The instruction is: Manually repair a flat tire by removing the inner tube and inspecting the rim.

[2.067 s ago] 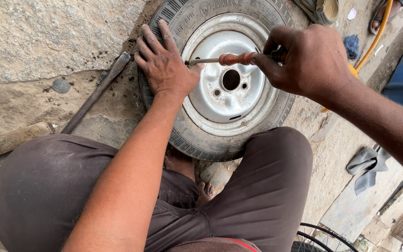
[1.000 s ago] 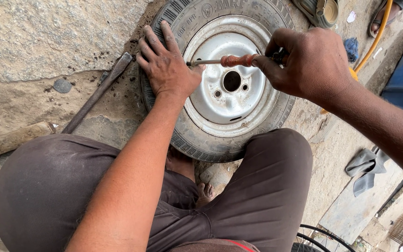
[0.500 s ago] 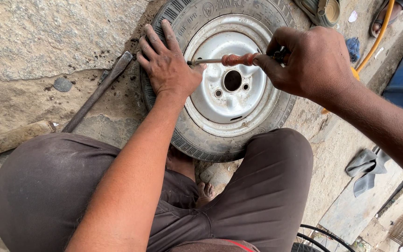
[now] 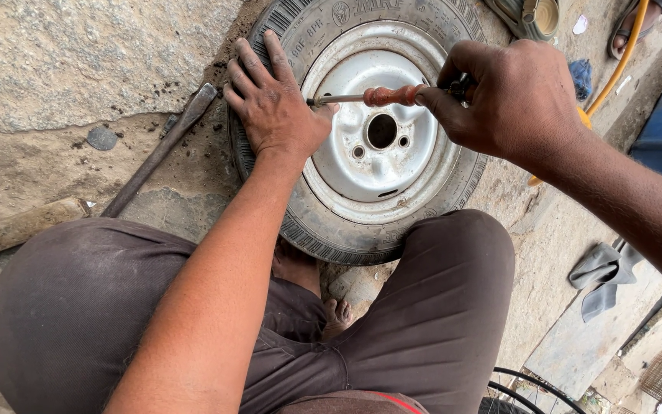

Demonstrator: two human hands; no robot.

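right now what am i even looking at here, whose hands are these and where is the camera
The camera sits on a person's head and looks down, so both arms are that person's own. They sit on rough stone ground with knees spread around a small wheel lying flat: a black tyre on a worn white steel rim. The left hand presses flat on the tyre and the rim's edge. The right hand has its grip closed on a screwdriver with a reddish handle, its tip pointing toward the left hand. A long metal bar lies on the ground to the left, a grey rag to the right.
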